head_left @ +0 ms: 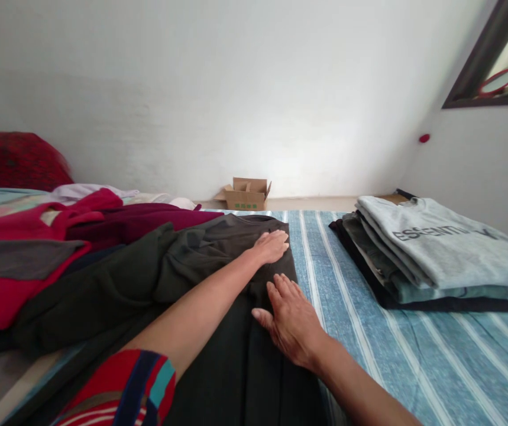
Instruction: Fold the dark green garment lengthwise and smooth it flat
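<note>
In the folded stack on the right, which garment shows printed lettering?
The light grey garment on top: it is marked across in dark capitals, while the darker garments beneath show no lettering.

In a home bedroom, a blue striped bedsheet spreads between heaped clothes at left and a neat stack of folded clothes at right.

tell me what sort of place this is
Most likely a bedroom in a home: a blue-and-white striped sheet covers what looks like a bed, a stack of folded clothes lies on it at the right, and loose clothes are heaped at the left.
</note>
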`<action>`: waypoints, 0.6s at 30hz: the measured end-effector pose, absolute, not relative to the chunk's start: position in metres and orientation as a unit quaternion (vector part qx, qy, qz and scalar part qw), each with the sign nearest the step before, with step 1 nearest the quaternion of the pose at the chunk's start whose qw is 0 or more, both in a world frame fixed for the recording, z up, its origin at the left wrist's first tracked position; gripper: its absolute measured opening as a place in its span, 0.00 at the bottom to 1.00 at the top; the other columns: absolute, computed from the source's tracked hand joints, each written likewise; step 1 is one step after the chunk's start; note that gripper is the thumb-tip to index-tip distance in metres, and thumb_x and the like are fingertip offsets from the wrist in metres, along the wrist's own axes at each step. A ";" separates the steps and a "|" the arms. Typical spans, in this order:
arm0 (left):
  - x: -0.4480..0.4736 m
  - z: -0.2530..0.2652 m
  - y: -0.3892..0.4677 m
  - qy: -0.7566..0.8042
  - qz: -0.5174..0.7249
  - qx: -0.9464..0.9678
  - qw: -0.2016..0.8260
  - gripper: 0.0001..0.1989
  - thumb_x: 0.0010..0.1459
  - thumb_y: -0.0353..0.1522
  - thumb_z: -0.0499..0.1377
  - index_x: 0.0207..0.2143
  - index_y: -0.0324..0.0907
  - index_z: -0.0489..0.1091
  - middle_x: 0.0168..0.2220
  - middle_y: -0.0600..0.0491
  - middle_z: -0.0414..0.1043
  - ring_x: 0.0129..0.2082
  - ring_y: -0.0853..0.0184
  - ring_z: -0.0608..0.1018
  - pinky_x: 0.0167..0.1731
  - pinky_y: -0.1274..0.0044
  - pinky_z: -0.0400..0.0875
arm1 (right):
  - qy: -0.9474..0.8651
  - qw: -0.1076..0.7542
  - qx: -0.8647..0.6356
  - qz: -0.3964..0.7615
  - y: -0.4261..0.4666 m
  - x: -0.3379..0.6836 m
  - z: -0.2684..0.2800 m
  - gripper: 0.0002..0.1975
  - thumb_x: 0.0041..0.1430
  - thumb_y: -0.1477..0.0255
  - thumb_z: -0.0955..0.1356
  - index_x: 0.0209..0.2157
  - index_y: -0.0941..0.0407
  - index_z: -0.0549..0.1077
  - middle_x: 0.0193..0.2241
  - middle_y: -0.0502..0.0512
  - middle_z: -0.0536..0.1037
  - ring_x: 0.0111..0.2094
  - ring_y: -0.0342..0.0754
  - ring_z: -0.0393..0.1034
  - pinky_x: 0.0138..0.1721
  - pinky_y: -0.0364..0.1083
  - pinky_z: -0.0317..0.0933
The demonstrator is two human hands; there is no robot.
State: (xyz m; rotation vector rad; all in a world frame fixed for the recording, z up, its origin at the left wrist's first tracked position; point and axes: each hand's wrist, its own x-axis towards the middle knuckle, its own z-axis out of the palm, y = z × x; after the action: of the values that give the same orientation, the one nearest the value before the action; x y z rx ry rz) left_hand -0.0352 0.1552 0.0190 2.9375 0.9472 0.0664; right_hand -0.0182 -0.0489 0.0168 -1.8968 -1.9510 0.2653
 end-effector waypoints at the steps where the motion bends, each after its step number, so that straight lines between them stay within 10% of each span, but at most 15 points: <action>1: -0.036 0.014 0.149 0.316 0.011 0.948 0.033 0.21 0.65 0.38 0.43 0.56 0.41 0.61 0.62 0.46 0.56 0.62 0.61 0.58 0.59 0.65 0.51 | -0.700 0.193 -0.680 0.104 -0.058 -0.023 0.017 0.33 0.65 0.56 0.57 0.60 0.68 0.60 0.62 0.71 0.55 0.64 0.61 0.44 0.62 0.58 0.42; 7: -0.036 -0.001 0.138 0.375 -0.031 0.924 0.063 0.31 0.64 0.47 0.39 0.63 0.40 0.50 0.67 0.45 0.41 0.67 0.59 0.44 0.61 0.58 0.42 | -0.714 0.150 -0.667 0.149 -0.086 -0.044 0.005 0.37 0.63 0.51 0.56 0.62 0.66 0.55 0.64 0.69 0.46 0.65 0.61 0.36 0.63 0.60 0.39; 18: -0.079 0.024 0.058 0.351 -0.052 0.932 0.075 0.33 0.63 0.46 0.40 0.63 0.35 0.51 0.67 0.42 0.42 0.66 0.59 0.45 0.62 0.62 0.41 | -0.711 0.227 -0.661 0.079 -0.130 -0.058 -0.007 0.36 0.60 0.49 0.58 0.59 0.62 0.62 0.61 0.65 0.56 0.63 0.62 0.47 0.62 0.60 0.46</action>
State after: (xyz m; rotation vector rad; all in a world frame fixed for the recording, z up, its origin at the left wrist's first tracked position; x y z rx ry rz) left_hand -0.0791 0.0576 0.0243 2.7947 1.0537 -0.1574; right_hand -0.0580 -0.1302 -0.0066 -1.8200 -1.9597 0.2184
